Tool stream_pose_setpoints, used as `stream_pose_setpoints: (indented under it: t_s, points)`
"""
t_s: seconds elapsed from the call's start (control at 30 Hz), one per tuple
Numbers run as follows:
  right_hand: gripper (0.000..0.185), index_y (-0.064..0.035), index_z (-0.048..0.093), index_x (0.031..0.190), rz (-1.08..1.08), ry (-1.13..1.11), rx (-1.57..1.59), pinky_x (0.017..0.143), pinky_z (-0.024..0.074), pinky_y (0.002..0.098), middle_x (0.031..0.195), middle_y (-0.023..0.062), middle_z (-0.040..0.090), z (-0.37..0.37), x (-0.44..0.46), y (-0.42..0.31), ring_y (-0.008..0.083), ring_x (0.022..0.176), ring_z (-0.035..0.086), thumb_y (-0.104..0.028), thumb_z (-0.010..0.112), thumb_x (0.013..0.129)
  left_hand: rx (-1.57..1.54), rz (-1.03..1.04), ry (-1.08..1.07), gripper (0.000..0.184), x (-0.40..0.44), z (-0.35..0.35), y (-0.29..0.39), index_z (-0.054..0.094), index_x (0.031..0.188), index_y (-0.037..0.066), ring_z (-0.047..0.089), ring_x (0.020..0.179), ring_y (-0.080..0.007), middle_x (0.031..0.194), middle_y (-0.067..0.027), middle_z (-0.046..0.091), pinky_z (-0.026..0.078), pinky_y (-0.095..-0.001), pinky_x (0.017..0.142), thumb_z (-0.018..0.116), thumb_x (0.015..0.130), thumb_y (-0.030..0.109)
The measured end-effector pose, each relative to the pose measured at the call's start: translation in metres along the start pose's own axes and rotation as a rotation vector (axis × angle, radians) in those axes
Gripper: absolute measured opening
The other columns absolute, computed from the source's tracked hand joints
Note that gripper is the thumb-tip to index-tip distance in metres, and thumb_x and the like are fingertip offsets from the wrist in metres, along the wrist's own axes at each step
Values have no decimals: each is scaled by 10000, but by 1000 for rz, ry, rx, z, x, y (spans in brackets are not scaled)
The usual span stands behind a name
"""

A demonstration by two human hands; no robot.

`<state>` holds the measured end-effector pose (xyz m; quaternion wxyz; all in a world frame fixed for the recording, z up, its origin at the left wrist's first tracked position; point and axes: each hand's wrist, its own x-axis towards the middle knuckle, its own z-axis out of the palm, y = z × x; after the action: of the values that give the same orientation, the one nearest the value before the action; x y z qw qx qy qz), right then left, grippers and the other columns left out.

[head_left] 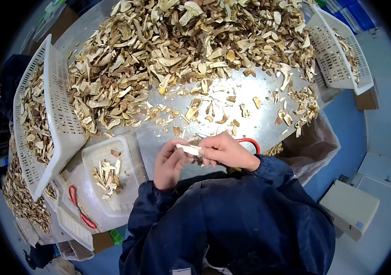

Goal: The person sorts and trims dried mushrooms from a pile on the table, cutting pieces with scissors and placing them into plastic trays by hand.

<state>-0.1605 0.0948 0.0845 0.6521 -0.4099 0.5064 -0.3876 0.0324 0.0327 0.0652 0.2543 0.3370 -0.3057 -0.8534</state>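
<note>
My left hand (171, 161) and my right hand (223, 150) meet over the near edge of the metal table (255, 87). Between them both hold a pale mushroom slice (189, 149), pinched in the fingers. Scissors with a red handle (253, 143) lie beside and partly behind my right hand. A large heap of dried mushroom slices (177, 41) covers the far part of the table. Left of my hands stands a shallow white tray (129, 183) with several pale slices (108, 176) in it.
A tall white basket (60, 105) of slices stands at the left, another basket (333, 59) at the upper right. Red-handled scissors (80, 208) lie left of the tray. A lined bin (319, 146) is at the right, near a beige box (350, 208).
</note>
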Motion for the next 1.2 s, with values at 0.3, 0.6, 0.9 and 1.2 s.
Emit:
stream_pose_setpoints:
  t_s: [0.3, 0.6, 0.9, 1.2]
  points:
    - [140, -60, 654, 861, -161, 832, -1037, 651, 479, 400, 804, 149, 609, -108, 33, 15, 330, 749, 602, -168, 593, 794, -670, -127, -155, 174, 10, -35, -17, 508, 1055, 60, 370, 631, -88, 711, 26, 367, 346, -223, 572, 499, 946, 196]
    - [147, -27, 628, 872, 27, 585, -573, 512, 453, 308, 783, 88, 622, -106, 23, 15, 185, 601, 569, -166, 595, 833, -527, -167, -66, 229, 6, -22, -18, 473, 1116, 58, 440, 707, -102, 812, 9, 442, 403, -225, 629, 502, 950, 214]
    - [276, 36, 580, 885, 186, 116, 932, 345, 247, 214, 557, 16, 478, -78, 12, 28, 73, 400, 328, -220, 489, 929, -238, -153, -79, 261, 7, -4, -10, 472, 1146, 42, 456, 753, -111, 884, -12, 502, 371, -248, 610, 479, 940, 203]
    - [278, -5, 621, 869, 242, 31, 29, 421, 351, 213, 642, 63, 641, -18, 19, -6, 90, 440, 475, -269, 545, 914, -86, -165, -103, 135, 11, 3, -12, 486, 1001, 87, 394, 687, -61, 834, 7, 458, 298, -186, 523, 456, 970, 214]
